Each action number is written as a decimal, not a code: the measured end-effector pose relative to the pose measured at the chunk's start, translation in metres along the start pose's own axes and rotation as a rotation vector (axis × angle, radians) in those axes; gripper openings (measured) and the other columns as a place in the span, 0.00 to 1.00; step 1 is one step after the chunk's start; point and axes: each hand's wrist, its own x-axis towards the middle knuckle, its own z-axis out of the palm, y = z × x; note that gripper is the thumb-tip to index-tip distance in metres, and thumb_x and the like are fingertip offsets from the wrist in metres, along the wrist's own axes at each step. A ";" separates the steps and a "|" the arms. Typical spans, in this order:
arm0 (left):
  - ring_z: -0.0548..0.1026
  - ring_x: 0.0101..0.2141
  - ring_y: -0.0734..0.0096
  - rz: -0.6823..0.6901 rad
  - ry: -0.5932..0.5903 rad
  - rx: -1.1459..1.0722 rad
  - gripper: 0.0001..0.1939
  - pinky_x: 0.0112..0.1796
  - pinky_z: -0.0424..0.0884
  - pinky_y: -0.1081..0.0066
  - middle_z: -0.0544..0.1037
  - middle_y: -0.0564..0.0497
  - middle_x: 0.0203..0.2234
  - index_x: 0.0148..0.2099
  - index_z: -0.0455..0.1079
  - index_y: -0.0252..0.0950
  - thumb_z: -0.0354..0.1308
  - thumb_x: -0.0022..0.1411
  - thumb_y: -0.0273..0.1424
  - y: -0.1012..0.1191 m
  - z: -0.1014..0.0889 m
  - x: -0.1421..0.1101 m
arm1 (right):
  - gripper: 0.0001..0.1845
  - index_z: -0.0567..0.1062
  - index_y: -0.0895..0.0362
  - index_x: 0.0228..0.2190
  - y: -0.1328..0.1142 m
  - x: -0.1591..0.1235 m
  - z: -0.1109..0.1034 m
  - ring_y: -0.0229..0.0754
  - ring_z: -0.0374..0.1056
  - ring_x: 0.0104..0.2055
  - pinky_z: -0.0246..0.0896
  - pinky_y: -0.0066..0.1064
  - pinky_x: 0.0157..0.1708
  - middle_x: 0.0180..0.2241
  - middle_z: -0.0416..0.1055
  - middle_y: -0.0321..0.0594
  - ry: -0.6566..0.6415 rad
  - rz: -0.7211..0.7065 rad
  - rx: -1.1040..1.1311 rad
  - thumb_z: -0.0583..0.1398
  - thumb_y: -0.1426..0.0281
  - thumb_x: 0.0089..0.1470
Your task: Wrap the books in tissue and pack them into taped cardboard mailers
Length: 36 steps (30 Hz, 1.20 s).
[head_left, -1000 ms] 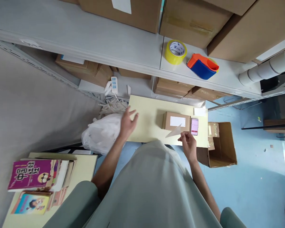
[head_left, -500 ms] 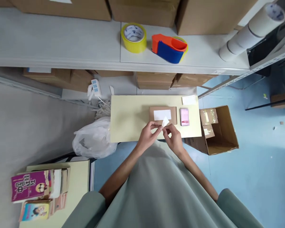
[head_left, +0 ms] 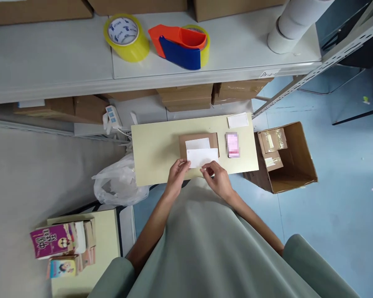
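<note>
A white paper slip (head_left: 202,157), seemingly a label, is spread flat above the near side of a small cardboard box (head_left: 182,142). My left hand (head_left: 177,176) pinches the slip by its lower left corner. Closed fingertips of my right hand (head_left: 216,177) are at the slip's lower edge, toward its right end. Behind the slip, a white label (head_left: 198,143) on the box top is partly covered. The box lies on a pale yellow table (head_left: 155,153), with a phone (head_left: 233,145) to its right.
An open carton (head_left: 301,165) holding small taped boxes stands right of the table. A white plastic bag (head_left: 119,182) hangs at the left. A tape roll (head_left: 127,39) and a tape dispenser (head_left: 182,45) sit on the shelf (head_left: 65,58) above. Books (head_left: 54,240) are stacked lower left.
The small folded-looking white piece between my fingers now shows as a wider flat slip, and my hands are farther apart. The camera view has shifted and turned slightly.
</note>
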 end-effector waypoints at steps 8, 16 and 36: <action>0.82 0.51 0.53 0.004 0.065 -0.014 0.26 0.53 0.76 0.57 0.85 0.46 0.40 0.44 0.72 0.40 0.72 0.54 0.54 0.006 -0.003 0.004 | 0.21 0.78 0.52 0.39 0.045 0.026 -0.040 0.47 0.77 0.33 0.70 0.37 0.36 0.32 0.79 0.40 0.113 0.262 0.091 0.60 0.47 0.66; 0.82 0.51 0.53 -0.027 0.062 -0.015 0.27 0.54 0.76 0.56 0.85 0.46 0.40 0.44 0.72 0.40 0.72 0.55 0.55 0.007 0.004 0.003 | 0.24 0.78 0.52 0.37 0.058 0.033 -0.040 0.46 0.80 0.31 0.72 0.36 0.34 0.34 0.81 0.40 0.019 0.312 0.182 0.62 0.43 0.63; 0.79 0.40 0.64 -0.077 0.108 0.110 0.33 0.48 0.75 0.64 0.82 0.49 0.35 0.40 0.75 0.38 0.74 0.47 0.60 -0.069 -0.010 0.042 | 0.16 0.73 0.51 0.33 0.107 0.038 -0.011 0.46 0.79 0.31 0.67 0.33 0.37 0.27 0.77 0.36 -0.004 0.365 0.044 0.59 0.53 0.65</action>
